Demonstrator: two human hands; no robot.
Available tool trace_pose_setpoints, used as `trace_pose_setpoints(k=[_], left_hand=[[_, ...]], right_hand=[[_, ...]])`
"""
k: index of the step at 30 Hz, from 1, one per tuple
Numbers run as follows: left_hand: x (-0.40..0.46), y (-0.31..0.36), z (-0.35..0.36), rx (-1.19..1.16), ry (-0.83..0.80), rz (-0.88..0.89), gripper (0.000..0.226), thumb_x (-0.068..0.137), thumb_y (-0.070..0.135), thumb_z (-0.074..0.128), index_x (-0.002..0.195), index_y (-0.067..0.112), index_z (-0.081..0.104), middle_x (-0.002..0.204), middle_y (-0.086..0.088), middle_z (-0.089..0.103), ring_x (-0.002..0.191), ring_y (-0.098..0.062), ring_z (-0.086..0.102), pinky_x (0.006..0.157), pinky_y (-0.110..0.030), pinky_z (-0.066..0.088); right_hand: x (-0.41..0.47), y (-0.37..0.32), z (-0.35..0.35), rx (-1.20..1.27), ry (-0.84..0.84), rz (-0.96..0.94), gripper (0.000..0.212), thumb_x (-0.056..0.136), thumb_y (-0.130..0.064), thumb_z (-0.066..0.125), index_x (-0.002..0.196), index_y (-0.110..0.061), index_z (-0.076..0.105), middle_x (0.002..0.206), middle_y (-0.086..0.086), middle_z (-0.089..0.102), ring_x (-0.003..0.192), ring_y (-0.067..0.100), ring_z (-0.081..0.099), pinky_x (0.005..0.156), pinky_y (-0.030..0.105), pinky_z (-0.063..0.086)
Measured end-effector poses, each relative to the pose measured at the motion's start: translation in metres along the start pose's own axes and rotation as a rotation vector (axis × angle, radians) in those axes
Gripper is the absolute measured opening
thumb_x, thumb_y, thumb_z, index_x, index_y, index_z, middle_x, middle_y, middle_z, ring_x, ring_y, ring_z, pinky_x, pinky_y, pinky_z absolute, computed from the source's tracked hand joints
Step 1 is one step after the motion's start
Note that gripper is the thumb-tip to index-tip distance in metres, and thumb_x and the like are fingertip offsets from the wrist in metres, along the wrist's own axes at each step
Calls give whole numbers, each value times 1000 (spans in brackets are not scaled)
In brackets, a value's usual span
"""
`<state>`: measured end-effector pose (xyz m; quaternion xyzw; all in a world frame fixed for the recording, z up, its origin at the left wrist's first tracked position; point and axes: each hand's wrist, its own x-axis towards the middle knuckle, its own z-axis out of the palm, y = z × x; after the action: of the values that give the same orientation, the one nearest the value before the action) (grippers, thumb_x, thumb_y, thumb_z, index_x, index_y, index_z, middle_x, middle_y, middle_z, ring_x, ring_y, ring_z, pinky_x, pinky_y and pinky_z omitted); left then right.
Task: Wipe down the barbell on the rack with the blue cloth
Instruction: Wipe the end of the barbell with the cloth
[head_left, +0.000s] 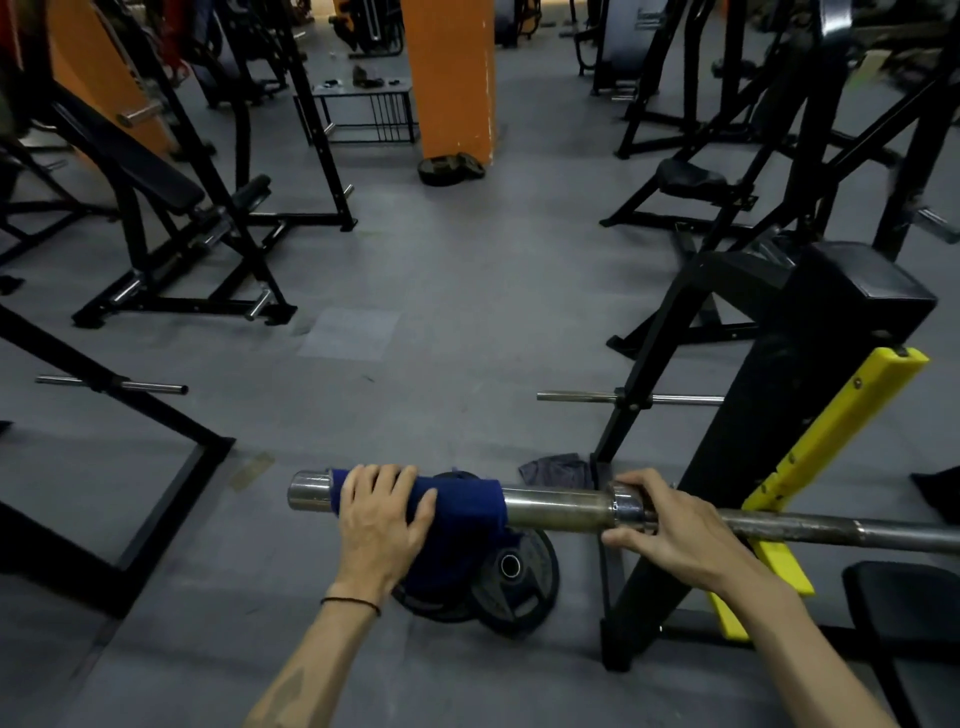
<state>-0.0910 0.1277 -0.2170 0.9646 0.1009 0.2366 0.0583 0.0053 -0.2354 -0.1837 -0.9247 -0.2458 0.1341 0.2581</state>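
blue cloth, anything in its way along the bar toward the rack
Yes. The blue cloth sits on the barbell sleeve under the left hand. Toward the rack, the right hand grips the bar at the collar, directly in the cloth's path. The sleeve between them is bare.

I can read no text here. The plates (511, 577) on the floor at the lower middle of the frame carry raised marks, but they are too dark and blurred for me to make out. A pale mark sits on a machine (649, 21) at the upper right, too small to read. Nothing on the barbell (556, 504) is legible.
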Motion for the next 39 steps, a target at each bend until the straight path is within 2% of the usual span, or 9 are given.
trace_pose_setpoints(k=[5, 10, 14, 19, 24, 28, 33, 36, 39], left_hand=[[-6, 89, 17, -101, -29, 41, 35, 102, 42, 38, 110, 22, 65, 104, 2, 64, 101, -25, 56, 110, -48, 34], [-12, 58, 14, -92, -45, 201, 44, 103, 49, 40, 121, 17, 62, 110, -1, 60, 103, -27, 55, 109, -45, 38], [-7, -18, 1, 11, -3, 143, 48, 100, 50, 42, 116, 11, 65, 107, -6, 61, 101, -32, 55, 107, -47, 38], [-2, 11, 0, -9, 4, -71, 40, 98, 44, 41, 104, 14, 67, 100, -6, 64, 99, -33, 57, 111, -51, 33], [-15, 102, 18, -128, -90, 191, 45, 104, 50, 33, 127, 21, 59, 119, 1, 59, 113, -24, 52, 114, -49, 33], [-10, 44, 9, -73, -36, 286, 47, 101, 50, 43, 125, 14, 62, 112, -5, 59, 102, -30, 54, 104, -45, 41], [-4, -35, -5, 20, 26, 93, 49, 100, 49, 38, 109, 10, 66, 101, -7, 62, 95, -32, 56, 102, -48, 40], [4, 9, -2, -40, 60, -59, 40, 97, 46, 43, 90, 13, 65, 87, -7, 61, 86, -33, 55, 101, -53, 42], [-3, 91, 14, -140, -17, 59, 33, 97, 47, 49, 97, 18, 64, 93, -5, 62, 91, -32, 53, 99, -51, 42]], right_hand=[[-1, 5, 10, -102, 46, -18, 79, 80, -91, 24, 142, -43, 34, 116, -18, 51, 100, 8, 52, 85, 30, 37], [-1, 5, 12, -108, 94, -179, 76, 84, -87, 42, 143, -40, 31, 128, -17, 46, 102, -3, 51, 87, 23, 41], [-4, 18, 24, -271, 205, -276, 88, 84, -76, 55, 153, -27, 31, 146, -2, 47, 122, 14, 56, 99, 34, 46], [-2, 19, 31, -303, 335, -356, 81, 91, -75, 45, 145, -15, 42, 144, 8, 49, 120, 24, 59, 94, 43, 56], [-3, 19, 32, -289, 340, -359, 80, 93, -75, 42, 144, -14, 43, 138, 7, 44, 108, 18, 54, 87, 38, 55], [-4, 18, 29, -200, 328, -341, 77, 93, -76, 44, 144, -18, 44, 137, 2, 48, 112, 15, 55, 93, 38, 53], [-3, 12, 28, -97, 356, -298, 57, 95, -70, 46, 131, -25, 47, 118, -9, 56, 100, 7, 56, 87, 38, 54], [-3, 8, 29, -100, 378, -283, 54, 98, -69, 38, 127, -24, 48, 113, -8, 58, 95, 8, 56, 84, 40, 54], [-2, 11, 30, -107, 353, -276, 59, 97, -71, 40, 130, -23, 48, 121, -5, 57, 101, 8, 56, 86, 41, 55]])
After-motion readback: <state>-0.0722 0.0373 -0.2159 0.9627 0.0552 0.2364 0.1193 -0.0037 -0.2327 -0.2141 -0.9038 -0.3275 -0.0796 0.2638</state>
